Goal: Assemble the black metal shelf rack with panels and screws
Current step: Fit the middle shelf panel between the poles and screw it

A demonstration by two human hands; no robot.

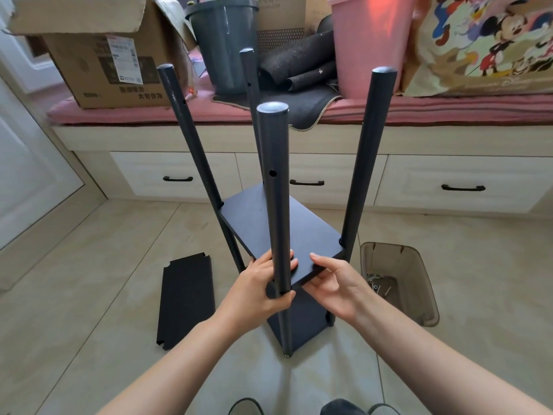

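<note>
1. Head view, the rack: the black shelf rack [269, 223] stands on the tiled floor at centre frame, with 4 upright poles. The near pole [273, 205] rises straight toward the camera, and a middle panel [278, 232] sits partway up between the poles, above a lower panel [305, 319] near the floor.
2. Head view, the hands: the left hand [263, 290] wraps the near pole at the panel's near corner, fingers curled round it, probably to steady the pole while the corner is lined up with its screw hole. The right hand [335, 287] pinches the panel's near edge at 3 o'clock from the left hand, thumb on top and fingers beneath, seemingly holding the panel level. No screw or tool shows in either hand.
3. Head view, surroundings: a spare panel [187, 298] lies flat on the floor at 9 o'clock from the hands. A clear plastic bin [419, 283] with loose screws [378, 283] sits at 3 o'clock, just beside the rack.
4. Head view, obstacles: the near pole hides part of the corner joint, so I cannot tell whether it is fastened. Toward 12 o'clock, a drawer bench holds a cardboard box [98, 64], a grey bucket [223, 46] and a pink bucket [368, 46], well apart from the work.
</note>
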